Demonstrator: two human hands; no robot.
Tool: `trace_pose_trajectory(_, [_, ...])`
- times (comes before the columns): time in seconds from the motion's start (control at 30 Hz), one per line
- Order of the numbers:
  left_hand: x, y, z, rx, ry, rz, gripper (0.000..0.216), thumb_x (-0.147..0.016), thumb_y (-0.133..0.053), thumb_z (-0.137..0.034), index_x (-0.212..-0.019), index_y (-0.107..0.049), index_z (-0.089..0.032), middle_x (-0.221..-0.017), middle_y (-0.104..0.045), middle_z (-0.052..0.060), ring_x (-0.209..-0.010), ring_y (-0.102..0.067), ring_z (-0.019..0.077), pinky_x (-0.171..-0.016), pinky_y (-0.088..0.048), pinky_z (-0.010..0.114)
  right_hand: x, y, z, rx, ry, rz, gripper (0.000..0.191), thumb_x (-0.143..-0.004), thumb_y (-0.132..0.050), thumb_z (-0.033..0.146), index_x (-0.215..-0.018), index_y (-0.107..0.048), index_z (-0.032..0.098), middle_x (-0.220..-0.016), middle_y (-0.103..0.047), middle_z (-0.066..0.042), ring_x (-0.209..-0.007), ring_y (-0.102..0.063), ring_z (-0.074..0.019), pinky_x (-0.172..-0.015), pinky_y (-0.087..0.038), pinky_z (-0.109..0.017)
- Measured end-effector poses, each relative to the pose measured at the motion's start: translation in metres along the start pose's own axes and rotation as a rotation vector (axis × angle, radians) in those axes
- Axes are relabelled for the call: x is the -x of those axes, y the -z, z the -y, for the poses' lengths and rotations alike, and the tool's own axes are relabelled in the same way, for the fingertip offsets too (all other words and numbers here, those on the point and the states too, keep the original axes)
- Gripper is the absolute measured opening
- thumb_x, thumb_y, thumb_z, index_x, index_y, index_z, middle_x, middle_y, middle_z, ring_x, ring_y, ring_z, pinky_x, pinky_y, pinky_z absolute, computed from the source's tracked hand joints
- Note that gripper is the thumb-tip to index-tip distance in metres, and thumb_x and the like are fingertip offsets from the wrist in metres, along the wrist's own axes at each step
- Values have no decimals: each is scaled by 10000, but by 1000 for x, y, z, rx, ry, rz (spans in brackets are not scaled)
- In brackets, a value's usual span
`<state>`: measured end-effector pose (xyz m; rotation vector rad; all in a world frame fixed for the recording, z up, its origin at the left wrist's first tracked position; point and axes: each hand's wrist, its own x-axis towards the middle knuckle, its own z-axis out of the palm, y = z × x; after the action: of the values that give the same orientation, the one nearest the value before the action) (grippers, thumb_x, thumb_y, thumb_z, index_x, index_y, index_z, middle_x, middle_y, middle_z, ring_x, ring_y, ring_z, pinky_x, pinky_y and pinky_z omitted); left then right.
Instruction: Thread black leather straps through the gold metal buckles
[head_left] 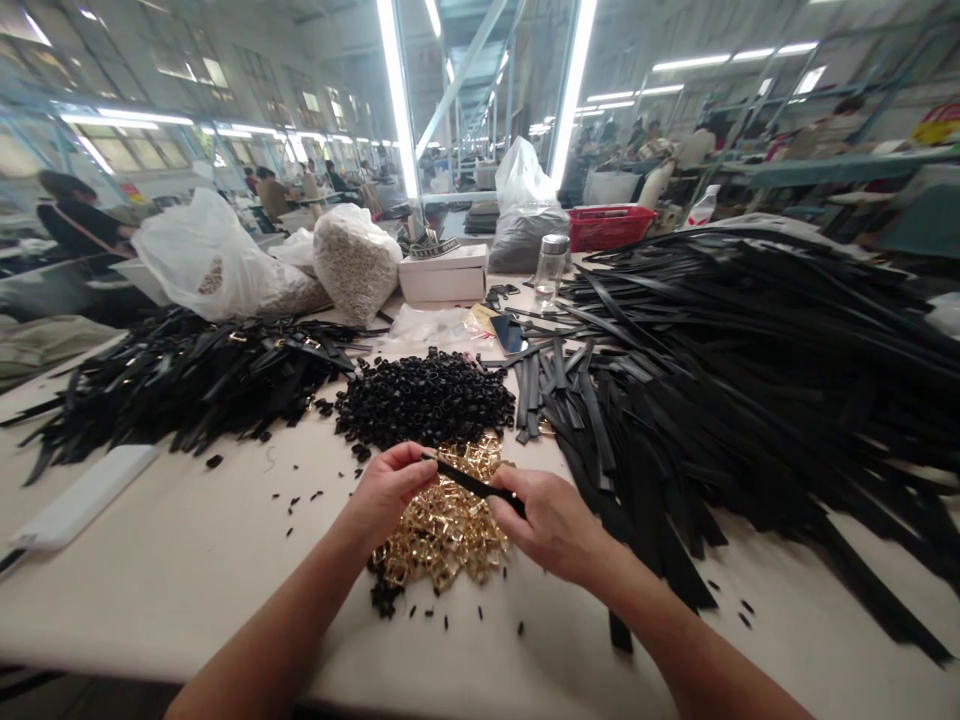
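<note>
Between my two hands a short black strap is stretched at a slant. My left hand pinches its far end with thumb and fingertips. My right hand grips the other end, thumb along the strap. Directly beneath lies a heap of gold metal buckles. Behind them is a mound of small black loops. Whether a buckle or loop is on the strap I cannot make out.
Long black straps cover the right side; shorter pieces with gold buckles lie left. Farther back stand plastic bags, a white box, a glass jar and a red basket. A white flat device lies left. People work behind.
</note>
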<state>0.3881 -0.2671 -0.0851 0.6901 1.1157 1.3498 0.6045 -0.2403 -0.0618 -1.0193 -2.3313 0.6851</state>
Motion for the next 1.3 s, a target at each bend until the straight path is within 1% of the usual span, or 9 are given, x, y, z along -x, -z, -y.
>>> trace_pose_trajectory(0.13, [1,-7,4,58,63,27,257,-557,-871,-217,-712,-680,-142,-744,-664,2,-679,-598,95,-691,-494,195,1,-7,1,-178,-28,16,165,-859,-479,166,-763,-609,198,-632,-584,21,-560,-505,-117,-530,-335,-223])
trace_pose_trajectory(0.3, [3,-15,14,62,103,108,252,-601,-855,-207,-784,-697,-137,-836,-705,35,-727,-628,115,-721,-510,209,2,-26,2,-213,-17,-39,162,-889,-464,205,-803,-601,196,-681,-592,6,-606,-520,-132,-575,-362,-242])
trace_pose_trajectory(0.47, [2,-10,9,127,124,55,299,-619,-863,-293,-815,-704,-132,-800,-707,40,-681,-646,110,-642,-512,190,0,-27,-6,-260,-91,-80,186,-903,-441,239,-810,-594,194,-682,-577,2,-608,-512,-140,-587,-375,-251])
trace_pose_trajectory(0.57, [2,-9,6,152,104,21,286,-591,-879,-262,-775,-700,-137,-772,-701,23,-676,-644,105,-648,-511,190,-1,-26,-8,-284,-120,-72,202,-903,-439,251,-776,-583,192,-664,-557,8,-600,-495,-137,-574,-367,-249])
trace_pose_trajectory(0.73, [4,-14,17,83,124,132,245,-618,-858,-224,-807,-727,-139,-843,-725,42,-708,-634,109,-708,-501,213,0,-29,-4,-328,-119,-65,190,-893,-454,234,-788,-603,183,-663,-557,11,-600,-491,-128,-573,-359,-243])
trace_pose_trajectory(0.87, [5,-14,26,-19,119,210,219,-675,-822,-248,-853,-739,-150,-865,-736,48,-735,-625,116,-689,-469,209,1,-30,-2,-367,-130,-43,166,-889,-496,237,-787,-614,181,-668,-571,16,-612,-498,-116,-577,-359,-228])
trace_pose_trajectory(1.07, [8,-14,20,-156,80,165,246,-666,-822,-297,-854,-740,-163,-835,-728,31,-720,-604,116,-663,-443,206,2,-36,-6,-427,-142,-15,214,-924,-509,348,-815,-608,192,-653,-552,24,-590,-486,-106,-558,-362,-216])
trace_pose_trajectory(1.17, [7,-11,19,-174,73,164,270,-658,-822,-304,-866,-736,-153,-835,-722,35,-699,-591,111,-661,-448,212,2,-37,-7,-445,-141,-13,216,-927,-500,342,-807,-597,192,-620,-527,30,-554,-467,-100,-536,-357,-212])
trace_pose_trajectory(1.3, [5,-9,19,-177,-21,115,216,-677,-803,-287,-798,-693,-147,-697,-670,-5,-602,-537,85,-593,-426,197,1,-36,-5,-454,-129,14,200,-923,-491,309,-797,-591,191,-583,-503,40,-520,-449,-94,-519,-354,-210])
